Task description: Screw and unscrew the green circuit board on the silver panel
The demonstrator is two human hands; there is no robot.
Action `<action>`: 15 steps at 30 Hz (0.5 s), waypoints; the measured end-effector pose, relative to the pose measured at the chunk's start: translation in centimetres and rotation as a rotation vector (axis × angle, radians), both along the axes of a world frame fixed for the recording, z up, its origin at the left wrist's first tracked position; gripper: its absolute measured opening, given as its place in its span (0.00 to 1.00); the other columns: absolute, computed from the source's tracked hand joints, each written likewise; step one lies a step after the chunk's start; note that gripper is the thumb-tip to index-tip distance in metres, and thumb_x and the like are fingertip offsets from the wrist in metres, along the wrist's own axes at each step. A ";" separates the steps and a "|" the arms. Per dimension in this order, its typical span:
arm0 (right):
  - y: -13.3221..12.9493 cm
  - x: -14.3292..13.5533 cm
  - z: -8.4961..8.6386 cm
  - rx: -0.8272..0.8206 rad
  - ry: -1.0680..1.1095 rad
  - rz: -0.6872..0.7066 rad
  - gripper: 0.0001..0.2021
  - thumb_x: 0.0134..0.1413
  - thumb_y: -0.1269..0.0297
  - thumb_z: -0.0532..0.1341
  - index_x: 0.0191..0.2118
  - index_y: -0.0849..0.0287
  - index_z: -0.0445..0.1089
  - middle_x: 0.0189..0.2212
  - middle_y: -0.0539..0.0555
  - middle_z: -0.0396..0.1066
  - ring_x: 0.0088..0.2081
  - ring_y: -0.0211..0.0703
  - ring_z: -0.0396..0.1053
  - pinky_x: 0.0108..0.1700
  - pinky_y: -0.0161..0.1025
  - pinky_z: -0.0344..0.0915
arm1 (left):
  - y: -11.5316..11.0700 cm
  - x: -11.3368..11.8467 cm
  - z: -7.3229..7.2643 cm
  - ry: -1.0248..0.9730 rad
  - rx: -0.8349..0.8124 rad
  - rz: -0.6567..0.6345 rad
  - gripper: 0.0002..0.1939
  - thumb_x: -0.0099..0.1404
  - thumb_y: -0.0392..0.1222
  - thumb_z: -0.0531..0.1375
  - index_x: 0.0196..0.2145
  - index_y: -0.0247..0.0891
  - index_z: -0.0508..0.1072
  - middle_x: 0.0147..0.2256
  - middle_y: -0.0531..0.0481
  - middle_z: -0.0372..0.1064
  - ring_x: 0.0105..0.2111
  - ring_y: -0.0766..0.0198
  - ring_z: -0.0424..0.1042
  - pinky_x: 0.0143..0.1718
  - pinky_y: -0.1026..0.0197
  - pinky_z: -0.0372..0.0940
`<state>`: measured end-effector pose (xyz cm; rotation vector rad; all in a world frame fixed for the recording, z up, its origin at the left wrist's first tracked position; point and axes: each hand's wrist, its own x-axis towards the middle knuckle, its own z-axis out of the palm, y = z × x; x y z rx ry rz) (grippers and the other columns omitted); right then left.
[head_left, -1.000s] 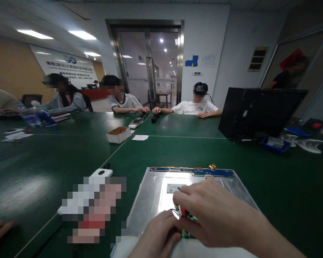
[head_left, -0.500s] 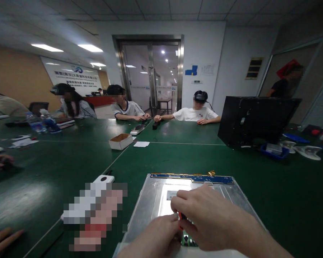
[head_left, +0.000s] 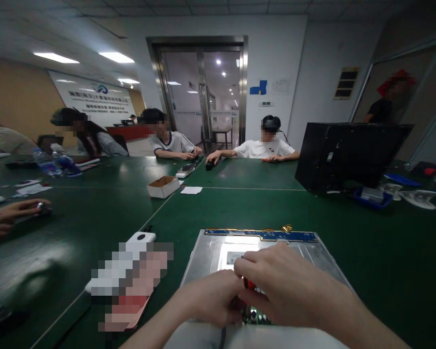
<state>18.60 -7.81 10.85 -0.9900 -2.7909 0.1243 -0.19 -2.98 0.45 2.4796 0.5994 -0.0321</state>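
Observation:
In front of me lies a flat silver metal panel (head_left: 199, 264) with a blue circuit strip (head_left: 240, 236) along its far edge. My right hand (head_left: 287, 286) is closed around a small red-and-black tool (head_left: 248, 284), mostly hidden by the fingers, held over a green circuit board (head_left: 259, 317) at the panel's near part. Beside it, my left hand (head_left: 214, 295) has its fingers curled in against the tool and the board. Their tips are covered, so what they grip does not show. A dark cable (head_left: 223, 337) runs below the left hand.
Left of the panel lie a white power bank (head_left: 141, 237) and a pink phone-shaped item (head_left: 156, 269), partly blurred. Further off are a small open box (head_left: 163, 186), a black monitor (head_left: 349, 155) and a blue tray (head_left: 372, 198). At far left another person's hand (head_left: 25, 208) holds a small object.
My left hand has shifted slightly up, its forearm showing more. My right hand keeps its grip on the tool. At the left, another person's hands have moved; a dark round object is now visible there.

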 end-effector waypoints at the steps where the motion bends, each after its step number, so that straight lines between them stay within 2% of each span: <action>1: 0.0 0.0 0.0 0.001 -0.003 0.000 0.03 0.59 0.65 0.57 0.35 0.57 0.63 0.30 0.48 0.71 0.26 0.37 0.63 0.24 0.37 0.42 | 0.0 0.0 -0.1 0.016 0.015 -0.028 0.08 0.54 0.31 0.61 0.32 0.39 0.75 0.29 0.54 0.73 0.28 0.62 0.68 0.27 0.65 0.61; 4: -0.2 0.0 0.0 -0.016 -0.004 -0.007 0.03 0.59 0.64 0.58 0.34 0.56 0.63 0.29 0.48 0.71 0.26 0.37 0.62 0.25 0.37 0.43 | -0.1 0.2 0.0 0.005 0.066 -0.060 0.06 0.54 0.29 0.61 0.29 0.38 0.72 0.29 0.53 0.72 0.28 0.62 0.68 0.26 0.65 0.59; 7: -0.6 0.1 0.3 -0.057 0.010 -0.010 0.04 0.56 0.64 0.59 0.35 0.56 0.63 0.31 0.48 0.70 0.27 0.38 0.62 0.24 0.37 0.43 | -0.3 0.5 0.4 -0.007 0.104 -0.040 0.06 0.50 0.29 0.61 0.27 0.36 0.70 0.26 0.53 0.70 0.26 0.63 0.65 0.23 0.65 0.56; 12: -0.7 0.4 0.8 -0.119 -0.003 0.022 0.06 0.50 0.68 0.60 0.35 0.57 0.62 0.31 0.48 0.68 0.26 0.36 0.59 0.23 0.36 0.45 | -0.3 0.6 0.5 -0.051 0.110 -0.028 0.06 0.51 0.30 0.61 0.29 0.36 0.71 0.26 0.53 0.70 0.25 0.64 0.64 0.23 0.66 0.55; 15: -0.5 0.3 0.8 -0.113 -0.020 0.021 0.05 0.51 0.69 0.60 0.34 0.57 0.63 0.31 0.48 0.68 0.25 0.36 0.59 0.23 0.36 0.45 | -0.2 0.5 0.3 -0.064 0.085 -0.023 0.06 0.53 0.32 0.62 0.31 0.37 0.73 0.28 0.52 0.71 0.26 0.63 0.66 0.25 0.66 0.57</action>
